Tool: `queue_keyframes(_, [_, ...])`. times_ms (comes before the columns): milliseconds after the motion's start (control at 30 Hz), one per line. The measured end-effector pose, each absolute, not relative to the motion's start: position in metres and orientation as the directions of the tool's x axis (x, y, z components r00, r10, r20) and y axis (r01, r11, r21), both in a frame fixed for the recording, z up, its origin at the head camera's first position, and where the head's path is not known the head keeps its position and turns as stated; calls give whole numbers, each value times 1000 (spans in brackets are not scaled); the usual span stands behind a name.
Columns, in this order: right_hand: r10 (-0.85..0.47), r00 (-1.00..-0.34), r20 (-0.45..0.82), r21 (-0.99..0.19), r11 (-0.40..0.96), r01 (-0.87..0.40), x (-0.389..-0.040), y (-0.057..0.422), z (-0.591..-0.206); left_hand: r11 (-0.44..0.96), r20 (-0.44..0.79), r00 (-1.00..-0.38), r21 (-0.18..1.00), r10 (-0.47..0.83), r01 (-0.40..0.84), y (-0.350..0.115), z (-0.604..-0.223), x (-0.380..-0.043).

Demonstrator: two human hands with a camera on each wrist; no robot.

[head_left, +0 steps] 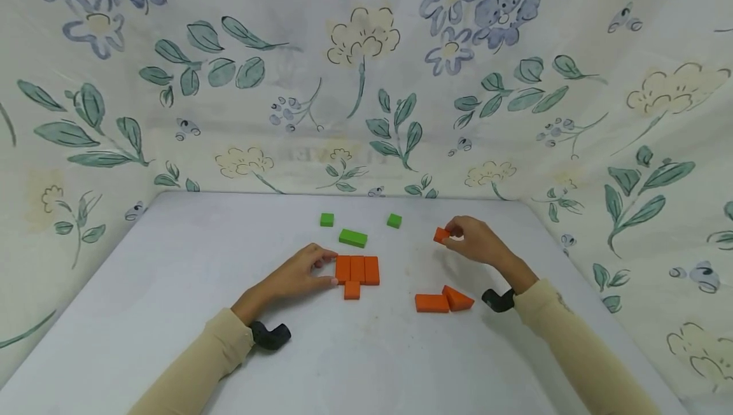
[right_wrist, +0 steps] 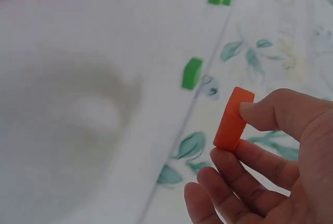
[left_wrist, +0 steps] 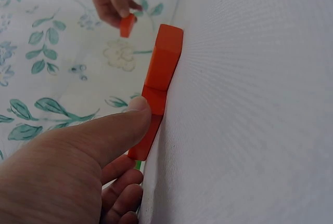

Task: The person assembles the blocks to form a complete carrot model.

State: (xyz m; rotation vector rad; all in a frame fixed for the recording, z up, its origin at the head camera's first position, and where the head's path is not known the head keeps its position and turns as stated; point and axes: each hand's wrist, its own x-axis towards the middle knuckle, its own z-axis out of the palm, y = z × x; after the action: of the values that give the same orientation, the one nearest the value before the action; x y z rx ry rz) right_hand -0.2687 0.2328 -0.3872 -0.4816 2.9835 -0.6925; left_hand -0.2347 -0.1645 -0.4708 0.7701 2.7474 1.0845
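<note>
Left hand [head_left: 294, 273], low, pinches an orange block [head_left: 342, 269]; right hand [head_left: 476, 242], raised, pinches a small block [head_left: 440, 235].

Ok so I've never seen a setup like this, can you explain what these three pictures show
There's no machine here: a person works bare-handed. The wide picture comes from a head camera; the others come from cameras worn on the left and right wrists. On the white table lie three green blocks, a group of four orange blocks, and an orange rectangle beside an orange triangle. The left hand touches the group; the right hand holds a small orange block above the table.
</note>
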Motion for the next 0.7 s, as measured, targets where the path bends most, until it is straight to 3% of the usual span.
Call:
queue_keyframes(433, [-445,-864,236,-506,703,-500,-224,190,-378,620,94,-874,669,477,410,-165,-471,-233])
queue_keyframes(700, [-477,-839,262,-509,670,-540,-208,175,-389,634,85,-875,656,477,409,-165,-469,-233])
